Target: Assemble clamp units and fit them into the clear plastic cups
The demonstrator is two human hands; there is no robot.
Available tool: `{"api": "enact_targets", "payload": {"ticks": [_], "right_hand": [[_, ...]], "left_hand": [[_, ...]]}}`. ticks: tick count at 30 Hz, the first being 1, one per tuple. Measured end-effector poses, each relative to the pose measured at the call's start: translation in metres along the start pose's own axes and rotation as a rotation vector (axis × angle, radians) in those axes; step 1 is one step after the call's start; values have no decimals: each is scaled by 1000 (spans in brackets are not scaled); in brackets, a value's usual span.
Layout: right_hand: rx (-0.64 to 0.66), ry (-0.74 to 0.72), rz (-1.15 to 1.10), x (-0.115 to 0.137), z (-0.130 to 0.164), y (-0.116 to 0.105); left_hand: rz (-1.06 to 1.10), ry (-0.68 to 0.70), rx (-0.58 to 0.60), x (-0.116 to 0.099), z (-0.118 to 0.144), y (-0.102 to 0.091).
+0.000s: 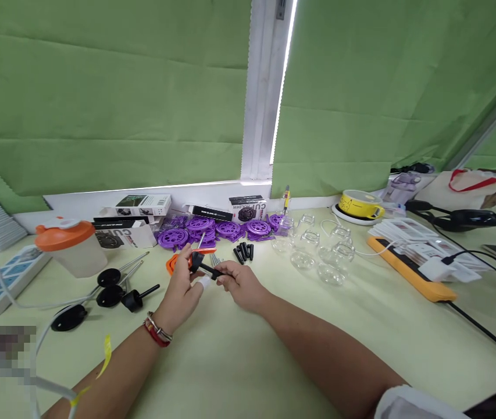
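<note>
Right of the orange-lidded translucent shaker cup [73, 259], one black stemmed plastic piece [207, 268] spans the gripping fingers of the left hand [181, 294] and right hand [239, 285], with four black round-headed pieces [109, 297] on the counter [230, 361] near that cup.

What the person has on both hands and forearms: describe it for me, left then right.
The left hand has what looks like a white covering on the thumb tip, with red and silver-coloured bracelets at the wrist; no sleeve shows on that side. The right hand shows no jewellery; a white sleeve ends near the elbow.
</note>
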State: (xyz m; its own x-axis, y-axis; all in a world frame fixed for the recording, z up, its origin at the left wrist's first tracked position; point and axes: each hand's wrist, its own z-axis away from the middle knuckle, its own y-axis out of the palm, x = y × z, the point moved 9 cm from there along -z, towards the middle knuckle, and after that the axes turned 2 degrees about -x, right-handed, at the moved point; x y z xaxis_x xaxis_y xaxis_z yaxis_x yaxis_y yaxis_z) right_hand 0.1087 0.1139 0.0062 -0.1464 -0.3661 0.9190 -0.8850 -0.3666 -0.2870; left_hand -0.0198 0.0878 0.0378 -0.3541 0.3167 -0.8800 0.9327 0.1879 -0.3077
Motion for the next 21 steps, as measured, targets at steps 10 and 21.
{"api": "enact_targets", "payload": {"ticks": [10,21], "right_hand": [[59,168,-435,1,-1,0],[84,204,-574,11,4,5]], "left_hand": [[-351,163,-10,-14,-4,-11],[-533,373,-144,-33,-1,-18]]}}
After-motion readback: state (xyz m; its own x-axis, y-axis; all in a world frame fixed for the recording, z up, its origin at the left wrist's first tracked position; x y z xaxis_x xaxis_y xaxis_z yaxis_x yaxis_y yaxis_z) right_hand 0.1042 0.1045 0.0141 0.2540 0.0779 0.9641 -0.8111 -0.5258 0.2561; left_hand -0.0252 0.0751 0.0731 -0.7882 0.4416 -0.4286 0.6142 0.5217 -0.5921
